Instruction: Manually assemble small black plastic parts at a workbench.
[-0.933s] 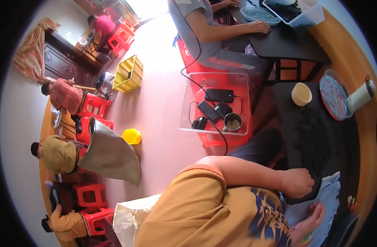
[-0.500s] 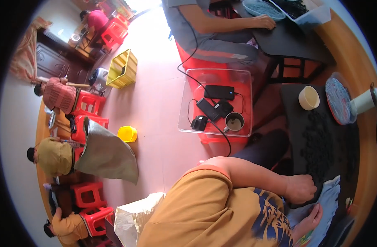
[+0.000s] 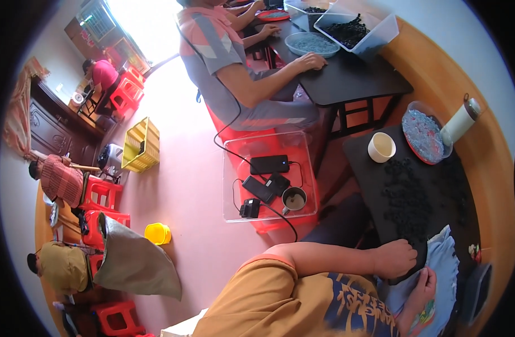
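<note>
At the near edge of a dark table [image 3: 353, 163], my left hand [image 3: 395, 259] is closed, its fingers curled under; whatever they hold is hidden. Small black pieces [image 3: 406, 196] lie spread on the table just beyond it. My right hand [image 3: 423, 287] is close by, below and to the right, thumb and fingertips pressed together. Anything between those fingertips is too small to make out. Under and beside the right hand is a light blue cloth [image 3: 444, 261] with a ragged edge, draped at the table edge.
On my table stand a cream cup [image 3: 381, 147], a red-rimmed dish of bluish bits [image 3: 423, 135] and a pale bottle [image 3: 461, 121]. To the left, a clear tray [image 3: 229, 210] with chargers and a mug sits on a red stool. A seated person [image 3: 240, 78] works at a neighbouring table.
The head view has swung, so the room sits lower and further left in it. My right hand's fingertips have come up nearer my left hand, which stays closed at the table edge.
</note>
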{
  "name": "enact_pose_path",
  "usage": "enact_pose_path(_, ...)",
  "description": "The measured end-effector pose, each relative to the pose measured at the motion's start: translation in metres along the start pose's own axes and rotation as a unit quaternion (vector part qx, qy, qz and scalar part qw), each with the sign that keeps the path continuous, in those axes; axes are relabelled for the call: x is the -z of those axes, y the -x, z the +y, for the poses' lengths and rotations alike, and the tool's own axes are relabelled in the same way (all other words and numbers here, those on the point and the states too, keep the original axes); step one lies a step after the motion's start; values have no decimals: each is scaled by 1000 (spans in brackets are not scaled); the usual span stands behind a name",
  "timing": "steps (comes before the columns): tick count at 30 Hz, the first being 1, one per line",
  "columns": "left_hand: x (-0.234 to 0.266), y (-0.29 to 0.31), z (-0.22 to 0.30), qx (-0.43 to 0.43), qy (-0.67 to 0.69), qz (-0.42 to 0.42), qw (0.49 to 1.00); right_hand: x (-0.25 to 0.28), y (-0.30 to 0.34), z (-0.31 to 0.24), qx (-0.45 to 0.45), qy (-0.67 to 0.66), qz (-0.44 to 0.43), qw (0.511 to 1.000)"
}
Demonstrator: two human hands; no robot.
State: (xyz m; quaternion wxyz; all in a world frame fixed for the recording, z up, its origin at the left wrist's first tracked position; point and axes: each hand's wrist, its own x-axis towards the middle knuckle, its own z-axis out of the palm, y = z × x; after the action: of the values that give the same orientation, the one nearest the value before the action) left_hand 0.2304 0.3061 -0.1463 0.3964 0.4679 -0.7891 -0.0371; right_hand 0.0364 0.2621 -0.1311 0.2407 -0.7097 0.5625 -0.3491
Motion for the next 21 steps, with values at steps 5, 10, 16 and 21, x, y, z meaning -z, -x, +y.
enact_pose_path(5,-3,3,1,-2,-14,35,999,-4,4,-8,46,-9,13,999)
enact_pose_path(10,-6,5,0,-21,-36,78,996,-3,4,-15,101,1,0,995)
enact_pose_path(16,0,-4,2,-24,-21,19,999,1,2,-5,54,-4,22,998)
enact_pose_path(21,4,0,-6,-50,-40,38,997,-5,-2,-13,-26,-98,-20,995)
